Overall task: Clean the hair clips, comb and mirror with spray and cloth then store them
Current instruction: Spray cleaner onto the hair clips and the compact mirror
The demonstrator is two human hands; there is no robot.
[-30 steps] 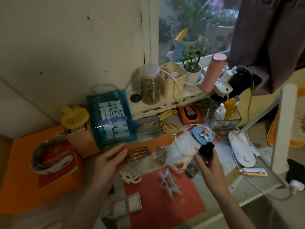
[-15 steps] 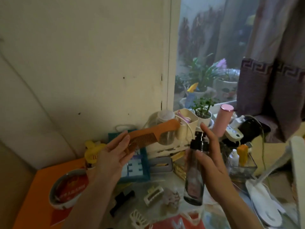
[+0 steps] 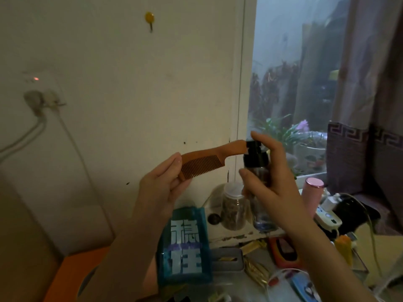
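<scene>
Gripped at its toothed end by the left hand (image 3: 161, 188), the orange comb (image 3: 209, 159) was held up in front of the wall, level with the spray bottle (image 3: 257, 171) in the right hand (image 3: 277, 186).

Thumb and fingers of the left hand pinched the comb's lower left corner, teeth pointing down and handle reaching right until its tip met the bottle's black pump head. The right hand's fingers were curled round the clear, upright bottle, with the index finger laid over the top of the pump. Both things were raised well above the cluttered desk, where a blue bag with white characters (image 3: 185, 247) stood beneath the comb, a lidded jar (image 3: 233, 205) stood just behind the bottle, and a pink flask (image 3: 311, 192) stood farther right near the curtain (image 3: 366, 105).
</scene>
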